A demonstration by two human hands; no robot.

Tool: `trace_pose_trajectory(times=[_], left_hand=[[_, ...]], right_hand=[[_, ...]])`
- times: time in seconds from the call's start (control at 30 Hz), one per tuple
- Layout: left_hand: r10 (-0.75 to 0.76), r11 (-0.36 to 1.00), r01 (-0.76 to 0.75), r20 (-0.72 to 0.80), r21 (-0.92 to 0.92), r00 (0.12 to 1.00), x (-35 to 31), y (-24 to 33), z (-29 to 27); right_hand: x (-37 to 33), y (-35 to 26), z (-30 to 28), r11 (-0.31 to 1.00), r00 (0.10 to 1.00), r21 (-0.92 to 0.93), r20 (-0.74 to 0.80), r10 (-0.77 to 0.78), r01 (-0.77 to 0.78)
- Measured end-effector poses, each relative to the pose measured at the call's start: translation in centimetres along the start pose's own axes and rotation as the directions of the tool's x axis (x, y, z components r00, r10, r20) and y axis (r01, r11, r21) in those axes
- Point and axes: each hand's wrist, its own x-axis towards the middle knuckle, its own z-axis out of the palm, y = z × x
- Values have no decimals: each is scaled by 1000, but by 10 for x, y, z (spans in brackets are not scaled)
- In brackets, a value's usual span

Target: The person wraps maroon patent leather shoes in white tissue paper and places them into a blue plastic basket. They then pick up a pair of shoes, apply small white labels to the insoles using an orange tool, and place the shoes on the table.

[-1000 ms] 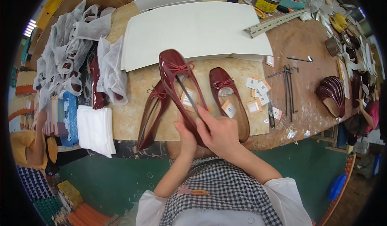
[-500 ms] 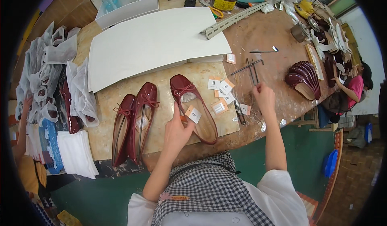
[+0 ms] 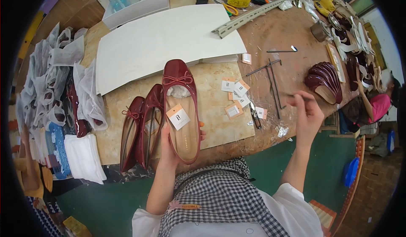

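My left hand (image 3: 168, 146) is wrapped round the sides of a burgundy patent ballet flat (image 3: 193, 110), held up above the table with its toe pointing away. A small bow sits on its toe, clear stuffing fills the front, and a white and orange hang tag (image 3: 178, 117) lies over the insole. To its left, two more burgundy flats (image 3: 132, 131) rest on their sides with thin dark rods in them. My right hand (image 3: 308, 116) is raised, its fingers bent and pinched; a thin dark sliver shows at the fingertips, too blurred to name. Beside it lie several thin dark metal rods (image 3: 272, 84).
Several loose tags (image 3: 237, 94) and a dark cutter (image 3: 255, 117) lie mid-table. Behind are white sheets (image 3: 165, 42) and a slotted metal bar (image 3: 249, 19). Wrapped shoes (image 3: 55, 76) and white cloths (image 3: 86, 156) fill the left; a pleated burgundy shoe (image 3: 325, 82) stands right. Co-workers are at both sides.
My left hand has lifted the flat off the table and brought it closer and left. My right hand has moved right, away from the rods it was touching.
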Motion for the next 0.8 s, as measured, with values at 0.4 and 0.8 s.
trace_pose_trajectory(times=[0.4,0.8], left_hand=[[571,732,-354,-242,582,785,6,0,-23],[610,637,-388,-127,666,782,-6,7,-20]], right_hand=[[-38,-44,85,997,828,77,561,-20,-28],[-57,-84,122,915,571,216,821,19,-342]])
